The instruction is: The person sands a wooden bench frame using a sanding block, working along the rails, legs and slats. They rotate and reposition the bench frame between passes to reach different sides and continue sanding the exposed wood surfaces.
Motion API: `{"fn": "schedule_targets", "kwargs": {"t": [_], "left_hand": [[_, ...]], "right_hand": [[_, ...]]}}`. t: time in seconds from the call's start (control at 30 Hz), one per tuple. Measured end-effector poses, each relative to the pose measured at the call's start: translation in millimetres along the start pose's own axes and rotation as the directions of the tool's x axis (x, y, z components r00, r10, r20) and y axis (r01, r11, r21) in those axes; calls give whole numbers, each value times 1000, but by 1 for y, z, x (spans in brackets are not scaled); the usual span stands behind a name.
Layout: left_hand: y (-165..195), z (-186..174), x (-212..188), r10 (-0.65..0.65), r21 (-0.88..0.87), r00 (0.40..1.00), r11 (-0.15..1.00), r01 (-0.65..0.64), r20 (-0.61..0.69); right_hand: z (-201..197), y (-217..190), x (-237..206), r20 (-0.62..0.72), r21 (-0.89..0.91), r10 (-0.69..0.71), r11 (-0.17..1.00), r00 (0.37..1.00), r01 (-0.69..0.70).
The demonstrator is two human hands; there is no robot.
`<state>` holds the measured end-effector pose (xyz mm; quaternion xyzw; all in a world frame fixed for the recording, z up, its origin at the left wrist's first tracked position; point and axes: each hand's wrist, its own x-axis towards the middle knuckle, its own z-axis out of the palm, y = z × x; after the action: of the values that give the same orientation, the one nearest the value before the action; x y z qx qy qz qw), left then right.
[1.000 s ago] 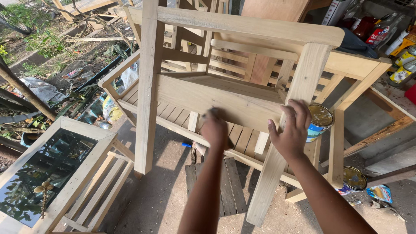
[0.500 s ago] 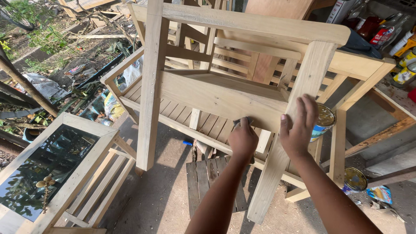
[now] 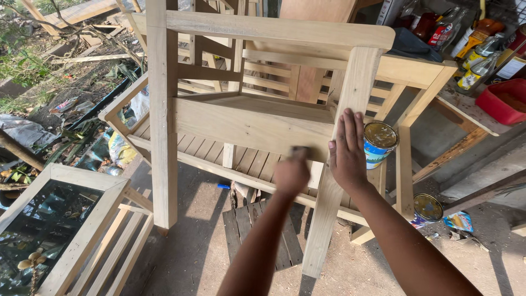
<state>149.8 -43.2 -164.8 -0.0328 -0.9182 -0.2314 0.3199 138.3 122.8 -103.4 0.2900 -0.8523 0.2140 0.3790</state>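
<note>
Head view — left hand (image 3: 291, 174) blurred on chair rail (image 3: 246, 125); right hand (image 3: 347, 149) flat on leg (image 3: 339, 164).

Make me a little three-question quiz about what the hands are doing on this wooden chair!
1. True or false: the right hand lies flat on a pale wooden chair leg.
2. The left hand, blurred, is against which part? A) the wide front board B) the red tub C) the glass-topped table
3. Fill in: just right of the right hand stands a round ___ with a yellowish lid.

Key: 1 true; 2 A; 3 tin.
</note>
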Motion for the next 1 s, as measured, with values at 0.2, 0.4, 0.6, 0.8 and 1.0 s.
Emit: {"fn": "schedule_targets", "kwargs": {"t": [0.2,0.4,0.6,0.8,1.0], "left_hand": [[-29,2,18,-568,-146,806,823,550,-166],[-7,6,21,-85,90,996,992,83,19],[-33,-15,39,-646,-35,763,763,646,-1],[-5,14,18,-149,61,980,988,142,132],[-39,-9,35,-608,-5,787,792,611,-101]], "right_hand": [[2,-4,0,-5,-39,37,999,999,-37],[1,-3,0,-12,-56,-5,998,1000,4],[3,-3,1,-16,-50,19,999,1000,-20],[1,-1,1,-24,-48,-9,999,1000,8],[3,-3,0,-18,-62,6,998,1000,-7]]}}
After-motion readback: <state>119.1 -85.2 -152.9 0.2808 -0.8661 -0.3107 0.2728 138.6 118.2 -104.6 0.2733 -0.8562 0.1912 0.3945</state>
